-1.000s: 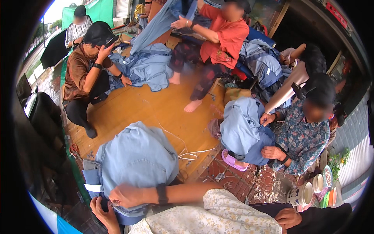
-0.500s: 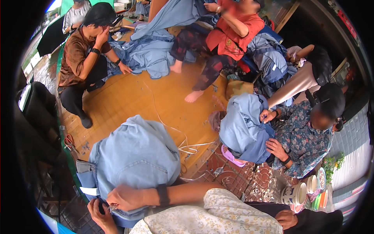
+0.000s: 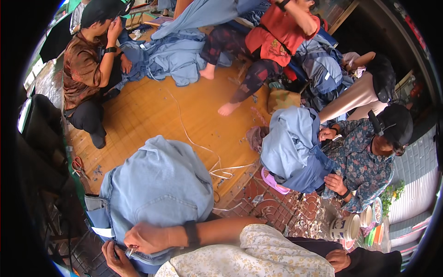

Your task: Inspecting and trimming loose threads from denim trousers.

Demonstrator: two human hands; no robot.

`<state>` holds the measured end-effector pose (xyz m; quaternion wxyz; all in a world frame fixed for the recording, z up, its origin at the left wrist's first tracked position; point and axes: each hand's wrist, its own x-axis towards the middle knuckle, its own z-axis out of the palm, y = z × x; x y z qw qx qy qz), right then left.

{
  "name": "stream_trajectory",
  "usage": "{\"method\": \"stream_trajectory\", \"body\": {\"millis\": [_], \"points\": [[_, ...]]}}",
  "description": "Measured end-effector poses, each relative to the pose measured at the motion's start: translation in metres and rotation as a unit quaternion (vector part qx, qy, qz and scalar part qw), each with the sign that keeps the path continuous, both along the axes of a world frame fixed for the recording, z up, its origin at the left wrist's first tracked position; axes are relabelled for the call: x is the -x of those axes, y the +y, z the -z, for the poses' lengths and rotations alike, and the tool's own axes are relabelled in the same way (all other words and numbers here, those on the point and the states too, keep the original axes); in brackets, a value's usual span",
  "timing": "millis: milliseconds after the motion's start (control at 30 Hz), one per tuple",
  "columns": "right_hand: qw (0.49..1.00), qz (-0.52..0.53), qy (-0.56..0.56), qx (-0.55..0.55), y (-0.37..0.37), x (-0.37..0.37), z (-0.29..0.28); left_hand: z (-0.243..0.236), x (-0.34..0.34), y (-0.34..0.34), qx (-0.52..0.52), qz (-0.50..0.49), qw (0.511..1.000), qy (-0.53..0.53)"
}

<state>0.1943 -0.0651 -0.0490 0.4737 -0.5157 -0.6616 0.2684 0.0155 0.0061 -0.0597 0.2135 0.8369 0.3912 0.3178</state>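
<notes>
A pair of light-blue jeans [image 3: 161, 180] lies bunched in front of me, a back pocket facing up and a white label [image 3: 102, 231] at its left edge. My left hand [image 3: 116, 259] is closed on the jeans' lower left edge, the fingers curled over the dark-blue cloth. Close beside it, my right hand [image 3: 146, 238] is closed around a small silver metal tool [image 3: 132, 251], whose tip points down at the cloth. Most of the tool is hidden in the fingers, so its kind does not show.
Red-handled scissors [image 3: 78, 165] lie on the wooden platform [image 3: 152, 115], near white tape [image 3: 221, 171]. Across it, a squatting person [image 3: 85, 69] is beside piled denim [image 3: 177, 60]. At right, a person [image 3: 364, 152] handles more denim [image 3: 290, 143]; buckets [image 3: 346, 227] stand nearby. Another person's hand [image 3: 339, 260] is lower right.
My hands and the jeans' left edge have shifted slightly in view. The squatting person has drawn a hand back from the denim. The person in red has raised an arm.
</notes>
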Motion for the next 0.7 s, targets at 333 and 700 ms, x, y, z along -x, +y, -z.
{"method": "stream_trajectory", "body": {"millis": [333, 700], "points": [[1.000, 0.003, -0.003, -0.003, 0.001, -0.002, 0.006, 0.001, -0.003, -0.001, 0.028, -0.001, 0.999, -0.019], [0.999, -0.041, 0.012, -0.007, 0.006, 0.007, -0.003, -0.018, 0.001, -0.009, 0.049, -0.080, 0.995, -0.040]]}}
